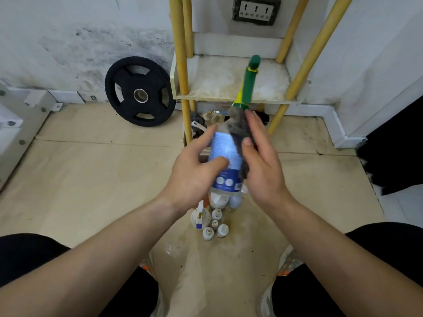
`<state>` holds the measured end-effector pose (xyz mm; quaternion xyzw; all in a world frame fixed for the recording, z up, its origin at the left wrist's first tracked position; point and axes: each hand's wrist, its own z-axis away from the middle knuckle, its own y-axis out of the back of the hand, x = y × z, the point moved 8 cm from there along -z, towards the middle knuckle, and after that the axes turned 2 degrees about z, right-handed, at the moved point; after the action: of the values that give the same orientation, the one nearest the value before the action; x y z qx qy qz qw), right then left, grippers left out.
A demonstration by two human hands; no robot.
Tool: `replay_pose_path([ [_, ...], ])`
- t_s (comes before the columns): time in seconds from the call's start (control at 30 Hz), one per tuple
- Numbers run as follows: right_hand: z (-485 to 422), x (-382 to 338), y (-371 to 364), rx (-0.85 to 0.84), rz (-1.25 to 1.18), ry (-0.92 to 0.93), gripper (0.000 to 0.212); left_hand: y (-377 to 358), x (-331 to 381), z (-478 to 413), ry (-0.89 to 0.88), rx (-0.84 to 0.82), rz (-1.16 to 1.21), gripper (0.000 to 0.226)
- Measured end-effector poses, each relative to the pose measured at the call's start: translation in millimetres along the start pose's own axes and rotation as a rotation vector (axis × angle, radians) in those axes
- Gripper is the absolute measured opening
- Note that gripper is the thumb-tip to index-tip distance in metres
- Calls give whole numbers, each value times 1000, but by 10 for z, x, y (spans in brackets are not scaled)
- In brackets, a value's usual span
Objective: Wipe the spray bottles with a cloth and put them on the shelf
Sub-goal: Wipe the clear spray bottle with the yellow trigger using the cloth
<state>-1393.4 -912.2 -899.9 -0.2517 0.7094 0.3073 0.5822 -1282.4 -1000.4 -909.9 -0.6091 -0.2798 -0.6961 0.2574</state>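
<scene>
Seen from above, looking down at two bare forearms over a tan tiled floor.

Far left of the clear plastic spray bottle with a blue label: a black round weight plate leaning upright against a stained white wall.

Just left of the bottle: left hand, fingers curled around the bottle's body, thumb pressed on the label, index finger stretched up along the bottle's side. Clamped on the bottle.

Centre: the bottle itself, held up off the floor and tilted, its green and yellow pump top pointing up and away toward the shelf.

Just right of the bottle: right hand, fingers mostly straight and close together, pressing a dark grey cloth flat against the bottle's neck and right side. Thumb on the cloth's near face.

Behind the bottle: a dusty white shelf with yellow wooden poles, its lower board bare and stained; a dark wall socket above it. Under that board, a dark clutter of small items, partly hidden by the hands and too dim to tell apart.

Below the bottle, on the floor: a cluster of small white bottles, upright, with a white trigger sprayer at its left edge.

Bottom corners: knees in black trousers.
</scene>
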Motion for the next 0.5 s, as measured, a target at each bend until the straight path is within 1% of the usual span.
replay_pose_path([
  [0.07, -50, 53, 97, 53, -162, -63, 44, 18, -75, -9, 74, -1, 103, 55],
  [0.13, -42, 57, 112, 59, -246, -107, 41, 49, -141, -32, 118, -10, 177, 49],
  [0.2, -21, 51, 113, 67, -276, -128, 42, -1, -225, -43, 187, -97, 257, 55],
  [0.27, -22, 80, 124, 79, -276, -147, 42, -108, -284, -15, 257, -232, 336, 51],
  [0.33, -24, 128, 140, 96, -243, -169, 41, -179, -279, 25, 301, -306, 365, 47],
  [0.4, -20, 174, 119, 79, -148, -164, 46, -167, -265, 14, 306, -268, 355, 51],
  [0.5, 25, 131, 51, 24, 63, -100, 62, -46, -249, -82, 258, -96, 245, 65],
])
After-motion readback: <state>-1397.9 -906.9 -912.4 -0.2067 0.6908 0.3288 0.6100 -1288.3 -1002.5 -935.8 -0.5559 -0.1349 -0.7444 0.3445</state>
